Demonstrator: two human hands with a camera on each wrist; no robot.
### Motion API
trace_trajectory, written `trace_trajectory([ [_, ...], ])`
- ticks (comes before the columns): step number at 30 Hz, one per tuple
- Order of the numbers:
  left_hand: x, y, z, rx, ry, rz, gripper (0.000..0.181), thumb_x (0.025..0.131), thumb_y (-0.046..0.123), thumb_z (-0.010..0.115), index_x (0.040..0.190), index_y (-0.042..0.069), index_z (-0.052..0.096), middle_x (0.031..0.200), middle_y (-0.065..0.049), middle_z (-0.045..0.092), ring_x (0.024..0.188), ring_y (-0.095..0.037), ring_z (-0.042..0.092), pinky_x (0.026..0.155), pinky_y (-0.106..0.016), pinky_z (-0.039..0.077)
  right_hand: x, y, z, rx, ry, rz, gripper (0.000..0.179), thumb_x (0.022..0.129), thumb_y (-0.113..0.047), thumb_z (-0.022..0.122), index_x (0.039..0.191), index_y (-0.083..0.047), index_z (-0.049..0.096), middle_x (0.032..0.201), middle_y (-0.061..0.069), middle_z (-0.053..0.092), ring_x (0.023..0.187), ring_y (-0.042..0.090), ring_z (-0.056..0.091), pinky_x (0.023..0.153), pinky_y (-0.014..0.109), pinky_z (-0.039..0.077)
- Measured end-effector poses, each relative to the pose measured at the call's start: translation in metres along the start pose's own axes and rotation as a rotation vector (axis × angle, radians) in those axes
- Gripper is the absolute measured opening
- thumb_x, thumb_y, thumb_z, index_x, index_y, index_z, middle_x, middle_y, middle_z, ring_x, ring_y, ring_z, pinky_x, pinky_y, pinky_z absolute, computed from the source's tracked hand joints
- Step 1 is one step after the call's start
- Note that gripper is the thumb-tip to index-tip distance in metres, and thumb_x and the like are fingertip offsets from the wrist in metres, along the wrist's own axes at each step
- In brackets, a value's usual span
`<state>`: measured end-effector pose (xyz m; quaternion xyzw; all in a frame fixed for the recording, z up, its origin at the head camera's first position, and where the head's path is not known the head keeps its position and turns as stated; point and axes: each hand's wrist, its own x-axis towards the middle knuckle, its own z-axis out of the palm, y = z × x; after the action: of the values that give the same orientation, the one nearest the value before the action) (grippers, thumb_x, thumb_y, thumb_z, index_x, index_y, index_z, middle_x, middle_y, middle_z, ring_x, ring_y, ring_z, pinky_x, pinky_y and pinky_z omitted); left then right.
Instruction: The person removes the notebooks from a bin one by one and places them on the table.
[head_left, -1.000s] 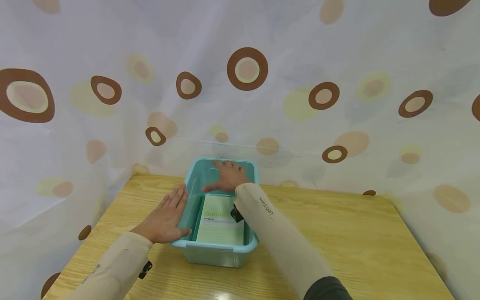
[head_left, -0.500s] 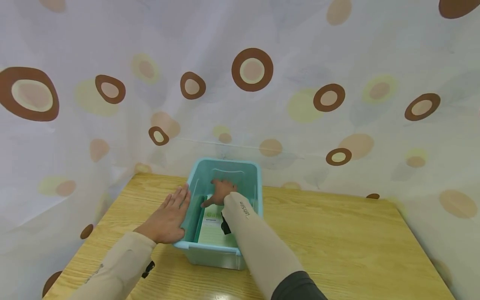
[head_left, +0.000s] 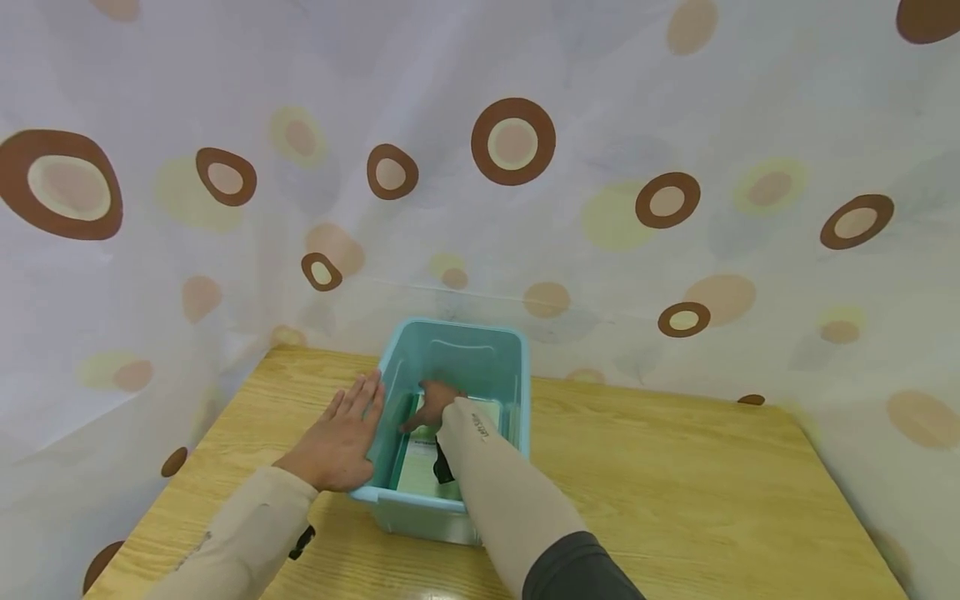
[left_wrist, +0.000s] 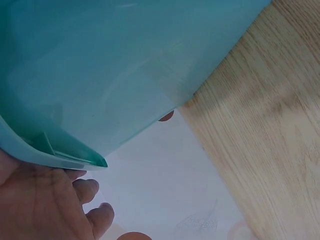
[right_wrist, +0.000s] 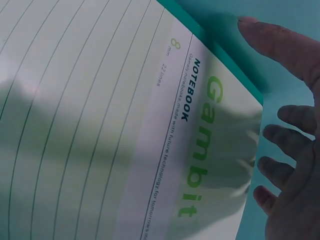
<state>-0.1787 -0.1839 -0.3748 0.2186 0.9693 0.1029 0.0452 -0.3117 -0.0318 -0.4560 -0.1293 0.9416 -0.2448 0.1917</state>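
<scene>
A light blue plastic bin [head_left: 523, 383] stands on the wooden table. My left hand [head_left: 341, 442] rests along its left rim with straight fingers. In the left wrist view, left fingertips [left_wrist: 102, 215] show just past the rim. Flat in the bottom of the bin lies a pale green notebook [head_left: 420, 462] with "Gambit" on its cover. My right hand [head_left: 438, 402] reaches down inside, over the notebook's far part, thumb spread out to the left. The right wrist view has its loosely bent fingers [right_wrist: 287, 140] beside the notebook's top edge, gripping nothing.
The wooden table [head_left: 675, 475] extends well to the right of the bin. White cloth [head_left: 570, 250] with brown and yellow spots hangs behind it and along both sides.
My right hand has come down and nearer, from the bin's far end to over the notebook. The left hand stays on the rim. The view has turned slightly left.
</scene>
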Motion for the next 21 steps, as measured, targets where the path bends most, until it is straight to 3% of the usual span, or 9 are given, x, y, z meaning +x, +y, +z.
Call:
trace_trajectory([
  [7,-0.0002,0.0036,0.0000,-0.004,-0.015,-0.033,0.082,0.073,0.004,0.044,0.148,-0.014,0.016,0.158,-0.027,0.004,0.144,-0.045,0.007,0.113,-0.059,0.011,0.0000,-0.0028,-0.0034,-0.021,-0.079,0.020,0.089,0.071,-0.040,0.083,0.144,-0.007,0.044,0.138,0.008,0.054,0.128,0.026,0.049,0.107,0.047,0.036],
  [16,-0.0011,0.0046,0.0007,-0.006,-0.013,-0.055,0.082,0.073,0.004,0.044,0.148,-0.013,0.016,0.158,-0.027,0.005,0.144,-0.044,0.005,0.113,-0.059,0.012,0.0042,-0.0036,-0.0017,-0.067,-0.009,-0.023,0.074,0.073,-0.039,0.082,0.135,-0.009,0.056,0.127,0.004,0.062,0.119,0.024,0.056,0.106,0.049,0.035],
  [21,-0.0006,0.0042,0.0021,-0.009,-0.011,-0.062,0.082,0.073,0.004,0.044,0.148,-0.013,0.016,0.158,-0.026,0.005,0.144,-0.044,0.005,0.113,-0.059,0.011,0.0059,-0.0042,-0.0022,-0.098,0.018,-0.032,0.076,0.073,-0.040,0.082,0.136,-0.009,0.055,0.130,0.005,0.061,0.120,0.025,0.055,0.106,0.052,0.034],
])
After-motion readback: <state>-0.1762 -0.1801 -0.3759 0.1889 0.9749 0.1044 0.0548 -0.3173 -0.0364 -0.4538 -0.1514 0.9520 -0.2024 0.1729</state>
